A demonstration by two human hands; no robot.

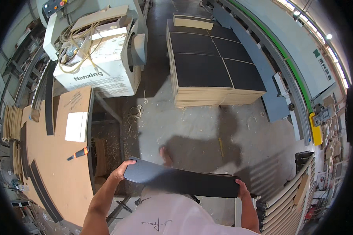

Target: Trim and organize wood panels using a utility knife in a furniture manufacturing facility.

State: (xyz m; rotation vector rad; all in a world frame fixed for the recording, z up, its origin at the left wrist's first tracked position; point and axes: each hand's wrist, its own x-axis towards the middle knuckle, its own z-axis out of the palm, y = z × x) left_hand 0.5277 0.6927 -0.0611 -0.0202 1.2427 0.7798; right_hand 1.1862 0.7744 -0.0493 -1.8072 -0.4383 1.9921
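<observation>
- While the left hand (123, 169) is gripping the left end of a long dark board (184, 181), the right hand (243, 188) is gripping its right end.
- The board is spanning the front of the pale shirt (172, 217), to the right of the worktable (72, 172).
- An orange-and-black hand tool (78, 153) is lying on the worktable, near a white panel (77, 126).
- Dark-topped stacked panels (202, 70) are standing ahead on the floor (184, 121).
</observation>
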